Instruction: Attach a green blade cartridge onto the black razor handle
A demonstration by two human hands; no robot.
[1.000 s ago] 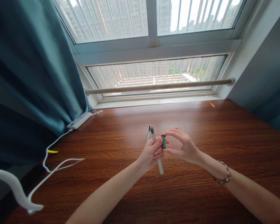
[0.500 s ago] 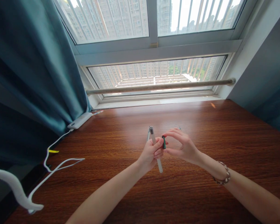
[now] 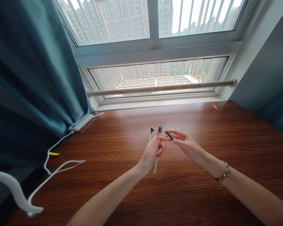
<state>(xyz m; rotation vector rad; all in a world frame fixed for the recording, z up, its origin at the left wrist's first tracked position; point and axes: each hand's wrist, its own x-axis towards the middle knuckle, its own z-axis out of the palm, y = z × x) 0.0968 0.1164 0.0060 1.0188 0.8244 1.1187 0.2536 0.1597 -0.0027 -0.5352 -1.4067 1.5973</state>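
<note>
Over the table's [image 3: 122, 201] middle, near to far: two bare forearms, one bead bracelet [image 3: 223, 171] on the right wrist. Left hand [image 3: 152, 153] is closed round a white stick [image 3: 158, 133] — bristle-like tip up, lower end poking out under the fist, clear of the wood. One thinner grey stick [image 3: 151, 133] with a dark tip stands just beside it; same fist or not, cannot tell. Right hand [image 3: 186, 143] pinches one small dark piece [image 3: 169, 135] between thumb and fingertip. Change: a second ago that piece stood upright against the left fingers; now it is tilted and apart from them — the hands have drawn apart, white stick more upright. Count: two sticks, one dark piece. Toward the far-left corner sits one white block [image 3: 80, 121], its white cable [image 3: 61, 164] running off the left edge. Beyond, one rail [image 3: 160, 88] crosses the window [image 3: 153, 22].
</note>
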